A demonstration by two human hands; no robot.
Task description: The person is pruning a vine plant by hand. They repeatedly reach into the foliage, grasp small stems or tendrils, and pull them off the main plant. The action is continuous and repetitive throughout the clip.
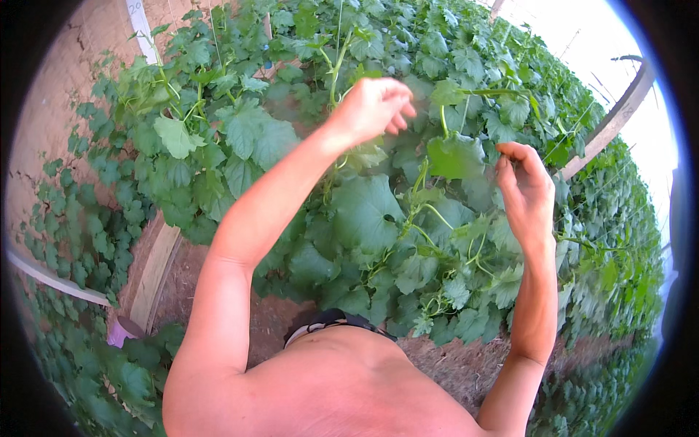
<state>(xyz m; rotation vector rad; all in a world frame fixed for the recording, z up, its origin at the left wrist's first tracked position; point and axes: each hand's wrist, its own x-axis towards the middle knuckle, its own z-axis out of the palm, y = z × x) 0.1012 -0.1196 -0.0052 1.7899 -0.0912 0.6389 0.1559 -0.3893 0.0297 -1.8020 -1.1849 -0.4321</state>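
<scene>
Leafy green vine plants fill the middle of the view in front of me, with curled stems and tendrils. My left hand is raised over the foliage beside a thick upright vine stem; its fingers are apart and slightly blurred, and I see nothing in them. On the right, my right hand is bent with thumb and forefinger close together near a broad leaf. Whether anything thin lies between those fingertips cannot be made out. Thin strings run upward among the plants.
A slanted post stands at the right, and a white post at the upper left. Lower left, a wooden board lies near a pink object. Bare soil shows by my waist; a cracked earthen surface is at the left.
</scene>
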